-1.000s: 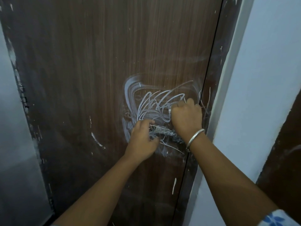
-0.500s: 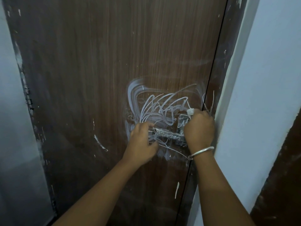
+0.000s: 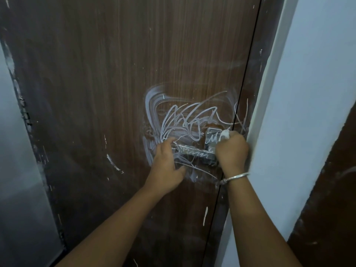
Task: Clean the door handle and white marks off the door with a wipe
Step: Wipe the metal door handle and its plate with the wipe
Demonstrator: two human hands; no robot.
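A dark brown wooden door point(image 3: 115, 83) carries white scribbles and smears point(image 3: 185, 120) around its metal lever handle point(image 3: 194, 150). The handle and its backplate point(image 3: 212, 138) are scribbled white too. My left hand point(image 3: 165, 166) grips the free left end of the lever. My right hand point(image 3: 232, 151) is a fist closed on a white wipe point(image 3: 225, 135), which pokes out above the knuckles and presses on the backplate's right side. A silver bangle sits on my right wrist.
The brown door frame point(image 3: 252, 93) runs along the door's right edge, with a pale wall point(image 3: 308, 112) just right of my fist. Another pale wall point(image 3: 17, 170) lies to the left. Small white paint flecks point(image 3: 113, 162) dot the lower door.
My right hand with the wipe has slid from the scribbles above the lever rightward and down to the backplate, uncovering it. My left hand has kept hold of the lever.
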